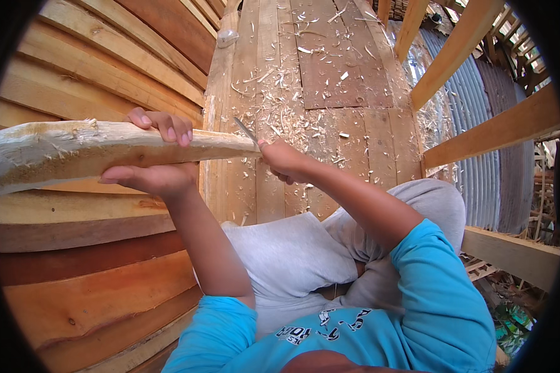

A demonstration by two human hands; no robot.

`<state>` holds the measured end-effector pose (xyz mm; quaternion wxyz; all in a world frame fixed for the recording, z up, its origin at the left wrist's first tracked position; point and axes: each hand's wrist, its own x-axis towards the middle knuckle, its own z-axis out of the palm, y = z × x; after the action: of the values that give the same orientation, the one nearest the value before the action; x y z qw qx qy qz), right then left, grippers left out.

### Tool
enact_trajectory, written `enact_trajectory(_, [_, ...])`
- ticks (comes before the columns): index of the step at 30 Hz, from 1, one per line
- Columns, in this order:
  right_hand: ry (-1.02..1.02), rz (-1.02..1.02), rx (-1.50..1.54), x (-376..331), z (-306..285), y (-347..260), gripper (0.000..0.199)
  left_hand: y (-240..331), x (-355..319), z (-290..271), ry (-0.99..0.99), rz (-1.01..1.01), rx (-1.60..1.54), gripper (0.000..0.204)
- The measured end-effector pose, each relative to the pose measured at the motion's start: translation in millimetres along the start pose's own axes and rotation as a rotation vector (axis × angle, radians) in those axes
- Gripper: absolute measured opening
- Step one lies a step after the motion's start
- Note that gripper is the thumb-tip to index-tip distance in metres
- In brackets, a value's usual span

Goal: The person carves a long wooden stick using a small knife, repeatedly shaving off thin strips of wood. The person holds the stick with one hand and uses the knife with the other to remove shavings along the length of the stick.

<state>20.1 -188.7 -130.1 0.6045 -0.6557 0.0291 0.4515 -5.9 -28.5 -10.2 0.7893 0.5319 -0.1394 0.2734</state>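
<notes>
Plank decking (330, 74) fills the background, littered with pale wood shavings (280, 81); curved hull planks (93, 68) rise on the left side, and corrugated metal sheeting (479, 161) shows past the timber rails (498, 127) on the right.

Right hand (284, 160): closed in a fist around the handle of a knife (247, 132). Thin blade points up and away from the hand, toward the decking. Blade sits just at the tapered tip of the wooden piece (106, 152), touching or nearly so; exact contact hard to tell.

Left hand (155, 155): wrapped around the wooden piece, fingers (168, 127) curled over the top edge, thumb running underneath. Firm grip, partway along the piece, back from the tip.

Wooden piece: long, pale, rough-hewn. Long axis runs nearly level across the view, thick end off to the far left, narrowing to a point at the right, just beside the right hand. Held in the air in front of the hull planks, above the person's lap.

Relation that matters: the tip of the wooden piece lies immediately left of the right hand, and the knife meets it there. Left hand is the nearer to the bulk of the piece; right hand is nearer only to the tip.

Outward from the wooden piece: grey trousers (292, 255) below it, blue sleeves (442, 298) at the lower edge.
</notes>
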Motion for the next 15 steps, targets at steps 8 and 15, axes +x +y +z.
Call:
enact_trajectory(8, [-0.021,0.008,-0.028,7.2,-5.5,2.1,0.047,4.8,2.5,-4.2,-0.005,0.022,0.009,0.086])
enact_trajectory(15, [0.002,-0.040,-0.098,-0.8,-8.3,-1.2,0.046,2.1,-1.5,-3.0,-0.017,-0.006,-0.040,0.087])
